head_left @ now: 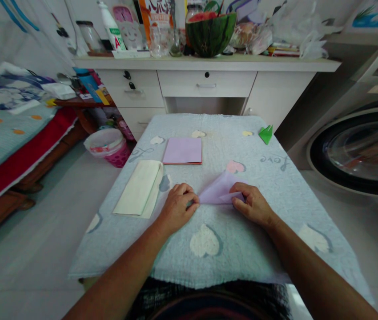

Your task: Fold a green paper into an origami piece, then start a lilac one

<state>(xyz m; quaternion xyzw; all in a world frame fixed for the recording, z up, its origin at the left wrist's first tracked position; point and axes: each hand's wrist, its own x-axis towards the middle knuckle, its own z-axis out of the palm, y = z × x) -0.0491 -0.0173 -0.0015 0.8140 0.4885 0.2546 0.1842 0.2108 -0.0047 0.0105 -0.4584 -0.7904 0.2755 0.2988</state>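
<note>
A sheet of light purple origami paper, folded into a triangle, lies on the cloth-covered table. Its left corner is pinched between the thumb and fingers of my left hand. At the other end, my right hand grips a raised flap near the right corner, and the fingers hide part of it. Beyond my left hand rests a stack of square paper, purple on top with a red edge below. A folded pale cream cloth or paper is just left of that hand. A small green folded paper piece sits at the far right corner.
Behind the table stands a white drawer cabinet carrying a cut watermelon, jars, bottles and bags. A washing machine is on the right. To the left are a pink bin and a bed.
</note>
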